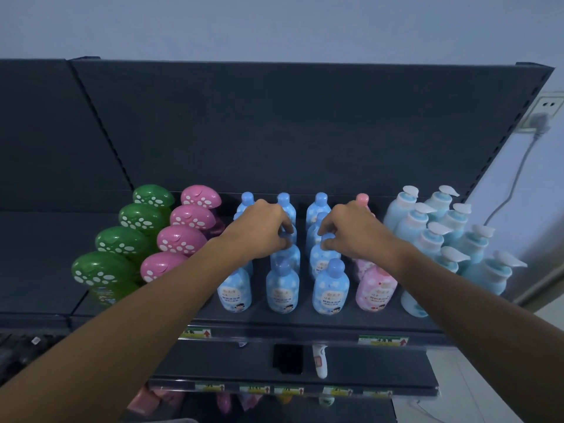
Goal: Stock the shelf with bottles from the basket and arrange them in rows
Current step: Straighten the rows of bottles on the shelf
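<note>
Left hand (259, 230), right hand (355, 228) pinching blue bottles (282, 290), four green bottles (122, 241)

Reaching over a dark shelf (274, 319), the left hand (262, 230) pinches the cap of a blue bottle (286, 255) while the right hand (351, 230) pinches the neighbouring blue bottle (325, 255), between pink-capped bottles (181, 239) and pump bottles (433, 242).

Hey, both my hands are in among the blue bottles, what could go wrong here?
Your left hand and right hand pinch mid-row blue bottles by their caps; either could tip into close neighbours. Your forearms cross over front-row bottles near the shelf edge; a brush might knock one off.
</note>
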`<action>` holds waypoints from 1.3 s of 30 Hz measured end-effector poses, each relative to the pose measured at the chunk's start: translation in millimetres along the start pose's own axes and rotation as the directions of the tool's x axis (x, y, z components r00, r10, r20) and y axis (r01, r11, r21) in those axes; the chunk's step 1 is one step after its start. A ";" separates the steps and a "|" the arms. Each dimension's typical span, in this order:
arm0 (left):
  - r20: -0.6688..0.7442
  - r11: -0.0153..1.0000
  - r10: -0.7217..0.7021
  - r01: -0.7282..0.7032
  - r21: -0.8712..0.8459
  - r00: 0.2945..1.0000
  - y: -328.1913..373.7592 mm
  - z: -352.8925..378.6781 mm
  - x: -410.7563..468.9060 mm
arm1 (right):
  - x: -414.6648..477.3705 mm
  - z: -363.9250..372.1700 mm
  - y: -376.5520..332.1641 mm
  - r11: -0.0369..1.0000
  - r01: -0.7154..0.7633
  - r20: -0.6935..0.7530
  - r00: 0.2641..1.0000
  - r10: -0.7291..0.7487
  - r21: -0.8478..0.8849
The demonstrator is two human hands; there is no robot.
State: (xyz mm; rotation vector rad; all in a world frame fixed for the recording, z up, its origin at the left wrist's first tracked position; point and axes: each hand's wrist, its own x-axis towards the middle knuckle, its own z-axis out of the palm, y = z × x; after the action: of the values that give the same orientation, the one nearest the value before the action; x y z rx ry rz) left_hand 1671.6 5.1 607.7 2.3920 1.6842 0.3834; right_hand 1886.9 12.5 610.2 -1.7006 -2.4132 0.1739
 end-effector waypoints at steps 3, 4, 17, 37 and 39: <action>-0.009 1.000 0.001 -0.001 -0.007 1.000 -1.3 0.9 0.4 | 0.7 -0.7 -1.3 1.000 -0.002 0.010 1.000 0.002 0.006; -0.011 1.000 -0.006 0.006 -0.008 1.000 -1.5 0.9 0.8 | 0.4 -1.3 -2.3 1.000 0.004 0.012 1.000 -0.004 -0.002; -0.061 0.998 -0.052 0.054 0.024 0.997 -1.6 -9.0 17.9 | 35.4 -15.1 3.4 0.993 -0.090 -0.068 0.993 0.095 0.072; -0.074 0.995 -0.101 0.102 0.010 0.992 -11.4 3.2 48.6 | 53.6 7.5 16.0 0.997 -0.078 -0.019 0.997 0.078 -0.013; -0.051 0.993 -0.116 0.117 0.007 0.992 -10.9 2.5 50.1 | 54.1 7.2 15.6 0.996 -0.086 -0.009 0.996 0.086 -0.018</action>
State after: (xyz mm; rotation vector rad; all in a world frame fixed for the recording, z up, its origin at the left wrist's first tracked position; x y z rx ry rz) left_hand 1678.8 55.9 607.1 2.2953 1.8418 0.4206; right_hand 1882.0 68.7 604.4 -1.8107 -2.3440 0.1570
